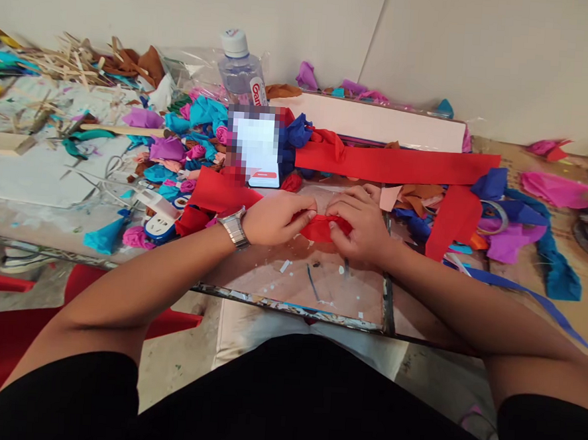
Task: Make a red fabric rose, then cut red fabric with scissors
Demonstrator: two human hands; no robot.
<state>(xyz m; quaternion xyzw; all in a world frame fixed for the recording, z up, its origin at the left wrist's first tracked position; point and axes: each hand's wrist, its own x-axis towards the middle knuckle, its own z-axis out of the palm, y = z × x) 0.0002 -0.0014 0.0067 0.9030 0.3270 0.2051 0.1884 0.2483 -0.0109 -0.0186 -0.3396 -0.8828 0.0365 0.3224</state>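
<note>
A small piece of red crepe paper (319, 229) lies bunched on the glass table top (295, 280) between my two hands. My left hand (275, 217), with a metal watch on the wrist, pinches its left end with fingers closed. Closed on the right end of the same piece is my right hand (361, 225). A long red paper strip (401, 165) stretches across the table just behind the hands, and another red strip (453, 220) hangs down to the right.
A phone (257, 148) stands propped behind my hands, and a water bottle (241, 71) rises behind it. Crumpled blue, purple, pink and teal paper scraps (179, 146) cover the table left and right. Wooden sticks (69, 60) lie far left. A white power strip (158, 220) sits left.
</note>
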